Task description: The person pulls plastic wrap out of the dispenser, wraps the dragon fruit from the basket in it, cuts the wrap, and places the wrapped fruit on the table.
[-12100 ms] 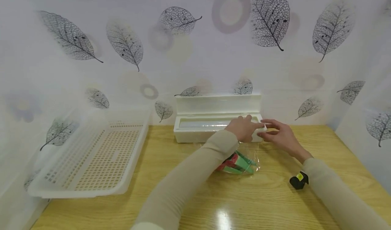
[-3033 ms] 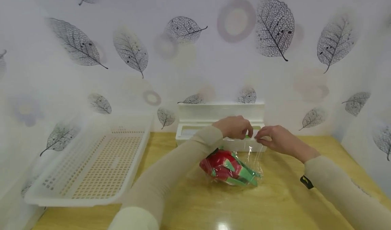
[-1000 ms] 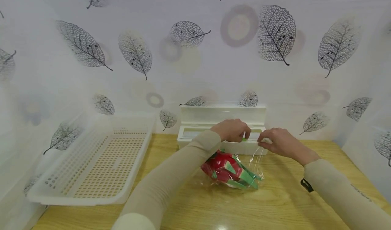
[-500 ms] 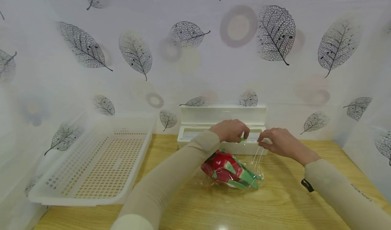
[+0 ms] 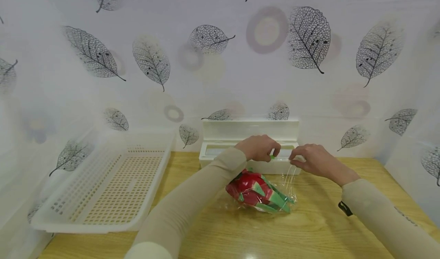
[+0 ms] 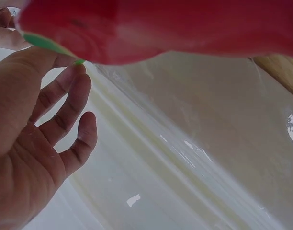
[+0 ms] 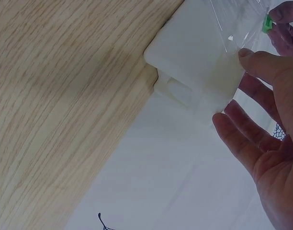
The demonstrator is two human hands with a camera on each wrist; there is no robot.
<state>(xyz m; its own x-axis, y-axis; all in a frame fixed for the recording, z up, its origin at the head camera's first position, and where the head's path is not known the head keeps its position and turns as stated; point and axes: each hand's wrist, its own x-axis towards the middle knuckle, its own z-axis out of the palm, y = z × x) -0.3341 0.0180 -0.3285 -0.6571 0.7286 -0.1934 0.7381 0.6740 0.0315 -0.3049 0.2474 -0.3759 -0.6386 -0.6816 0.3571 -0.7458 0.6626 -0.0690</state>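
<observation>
I note the left hand (image 5: pixel 258 147) pinching a green leaf tip (image 5: pixel 272 157) and the right hand (image 5: pixel 311 160) pinching cling film (image 5: pixel 288 177), stretched taut over the dragon fruit (image 5: pixel 258 192) on the bench (image 5: pixel 309 228), before the film dispenser (image 5: pixel 220 152).

wooden table (image 5: pixel 319 228) | on it: white basket (image 5: pixel 103 186), dispenser box (image 5: pixel 247 142), apparently film-wrapped dragon fruit (image 5: pixel 256 192)

2 bare hands; long beige sleeves (image 5: pixel 192 205); black wrist strap (image 5: pixel 345 208) under right sleeve.
</observation>
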